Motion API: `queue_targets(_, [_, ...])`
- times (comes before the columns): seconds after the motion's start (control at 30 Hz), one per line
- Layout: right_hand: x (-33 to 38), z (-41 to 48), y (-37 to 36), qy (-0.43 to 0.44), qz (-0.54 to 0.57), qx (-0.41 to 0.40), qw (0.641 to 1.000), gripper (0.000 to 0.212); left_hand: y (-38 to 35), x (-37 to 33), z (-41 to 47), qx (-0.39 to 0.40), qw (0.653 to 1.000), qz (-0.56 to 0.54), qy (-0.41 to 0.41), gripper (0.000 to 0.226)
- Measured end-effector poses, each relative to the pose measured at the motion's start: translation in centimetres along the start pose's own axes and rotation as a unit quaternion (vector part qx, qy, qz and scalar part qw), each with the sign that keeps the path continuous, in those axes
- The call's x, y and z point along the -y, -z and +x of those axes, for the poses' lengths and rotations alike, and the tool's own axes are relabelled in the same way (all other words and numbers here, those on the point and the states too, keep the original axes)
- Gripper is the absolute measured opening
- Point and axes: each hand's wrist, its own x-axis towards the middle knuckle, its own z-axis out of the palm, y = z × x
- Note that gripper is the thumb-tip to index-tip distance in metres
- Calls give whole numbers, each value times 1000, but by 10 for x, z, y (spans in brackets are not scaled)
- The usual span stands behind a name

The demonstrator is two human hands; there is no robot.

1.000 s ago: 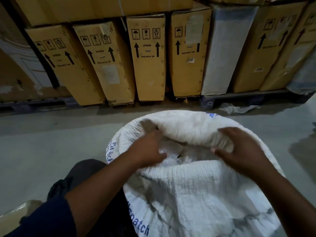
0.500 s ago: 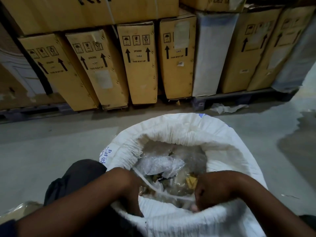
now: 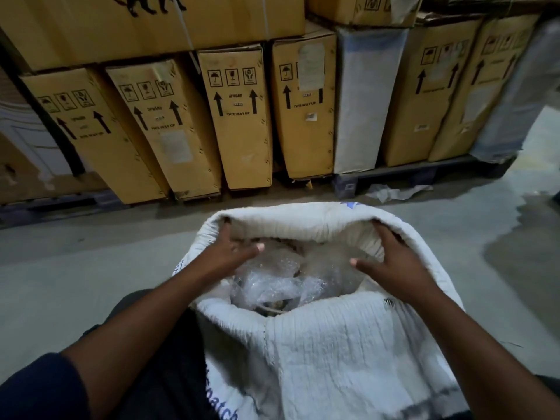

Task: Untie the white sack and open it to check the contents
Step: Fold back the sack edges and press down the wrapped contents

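The white sack (image 3: 333, 353) stands on the floor right in front of me, untied, its mouth spread wide with the rim rolled outward. Inside lie crumpled clear bubble wrap and plastic bags (image 3: 272, 277), which cover whatever is below. My left hand (image 3: 230, 250) reaches into the mouth at the far left corner, fingers hooked under the rolled rim, thumb pointing inward. My right hand (image 3: 394, 262) presses against the inside of the far right wall, its fingertips tucked under the rim there. A thin cord (image 3: 272, 311) shows at the near edge of the opening.
A row of tall cardboard boxes (image 3: 239, 116) with "this way up" arrows stands on dark pallets (image 3: 394, 174) just beyond the sack, one white-wrapped box (image 3: 363, 98) among them. A crumpled plastic scrap (image 3: 394, 192) lies on the grey concrete floor (image 3: 91, 262). My dark-trousered knee (image 3: 169, 359) touches the sack's left side.
Both hands left the near rim and moved to the far corners of the mouth. The opening stays wide and the plastic contents remain in view.
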Motion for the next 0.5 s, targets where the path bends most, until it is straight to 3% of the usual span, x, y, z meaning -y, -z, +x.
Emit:
queue_targets(0.13, [5,12,1,18,-10,-31,999,118,5,-14,19,-85,995,-9,-53,133])
queue_targets(0.33, [8,46,40,57,-29,-75,995,111,30,-32,49,-233,962,71,-122,106])
queue_targets(0.5, [2,75,71,-30,-27,-75,996,105,58,-29,77,-258,951,120,-124,96])
